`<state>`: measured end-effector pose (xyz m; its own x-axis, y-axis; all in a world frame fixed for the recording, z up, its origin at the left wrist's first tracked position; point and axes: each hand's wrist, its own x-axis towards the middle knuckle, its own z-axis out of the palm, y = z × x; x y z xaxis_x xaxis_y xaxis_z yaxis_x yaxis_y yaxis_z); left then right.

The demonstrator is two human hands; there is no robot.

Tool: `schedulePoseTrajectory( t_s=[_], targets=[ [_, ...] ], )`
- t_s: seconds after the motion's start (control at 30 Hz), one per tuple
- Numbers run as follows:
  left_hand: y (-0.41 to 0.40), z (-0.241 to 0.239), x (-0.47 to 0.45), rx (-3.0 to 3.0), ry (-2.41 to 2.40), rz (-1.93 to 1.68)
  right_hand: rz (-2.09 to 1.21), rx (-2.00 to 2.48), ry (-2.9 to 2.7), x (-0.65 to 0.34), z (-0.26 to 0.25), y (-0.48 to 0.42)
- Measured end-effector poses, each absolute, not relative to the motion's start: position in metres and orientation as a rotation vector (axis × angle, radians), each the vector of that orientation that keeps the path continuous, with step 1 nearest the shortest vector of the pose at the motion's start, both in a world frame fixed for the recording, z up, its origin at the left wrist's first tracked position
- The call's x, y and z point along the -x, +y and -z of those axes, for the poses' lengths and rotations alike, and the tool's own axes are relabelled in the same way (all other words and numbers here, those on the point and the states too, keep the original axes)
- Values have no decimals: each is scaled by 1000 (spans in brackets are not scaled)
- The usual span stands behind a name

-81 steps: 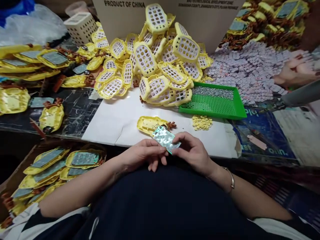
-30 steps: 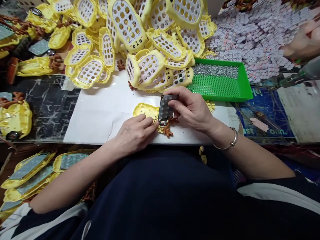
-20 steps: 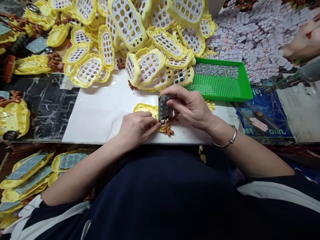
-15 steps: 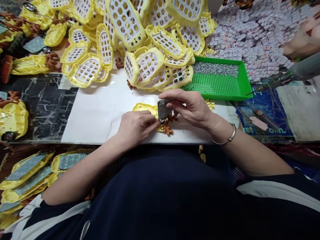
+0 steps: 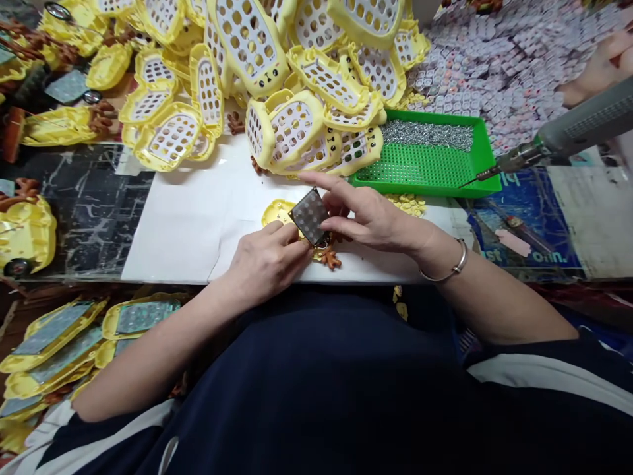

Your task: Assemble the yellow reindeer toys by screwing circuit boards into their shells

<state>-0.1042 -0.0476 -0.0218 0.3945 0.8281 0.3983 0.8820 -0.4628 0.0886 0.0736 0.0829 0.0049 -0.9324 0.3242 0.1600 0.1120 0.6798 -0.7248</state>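
A dark square circuit board (image 5: 308, 215) with rows of round bumps is tilted above a yellow plastic shell (image 5: 275, 211) lying on white paper. My left hand (image 5: 270, 260) is closed, its fingertips at the board's lower left edge; they partly cover the shell. From the right, my right hand (image 5: 366, 212) holds the board's right edge between thumb and fingers, its index finger stretched out above. Brown antler-shaped pieces (image 5: 331, 259) stick out at the shell's lower right. Thin wires show under the board's lower corner.
Yellow shells with white perforated faces (image 5: 291, 128) are piled behind my hands. A green tray (image 5: 482, 158) holds screws. An electric screwdriver (image 5: 539, 148) points in from the right. White keys (image 5: 494, 79) lie in a heap behind. Shells with boards (image 5: 54, 336) are stacked at lower left.
The circuit board has turned and tipped to the left, towards my left hand, showing more of its bumpy face. My right hand has shifted left with it. The screwdriver has swung further into view.
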Motion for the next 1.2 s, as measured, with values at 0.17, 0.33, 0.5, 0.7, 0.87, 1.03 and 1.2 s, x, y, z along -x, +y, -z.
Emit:
schedulePoseTrajectory(
  t_s=[0.17,0.33,0.5,0.7,0.87,1.03,1.2],
  targets=[
    [-50,25,103,2496,-1532,609,-1121,378,-2617,-71,1,84],
    [-51,26,104,2523,-1545,649,-1133,395,-2649,-68,0,86],
    [-52,27,106,2556,-1541,661,-1120,435,-2671,-65,1,89],
    [-53,31,102,2497,-1583,648,-1212,579,-2599,-62,0,87],
    [-54,30,95,2399,-1597,658,-1262,621,-2568,-60,-2,86],
    [-55,29,91,2372,-1622,644,-1422,572,-2487,-59,2,90],
    [-56,30,91,2348,-1633,599,-1646,541,-2428,-60,4,94]
  ],
)
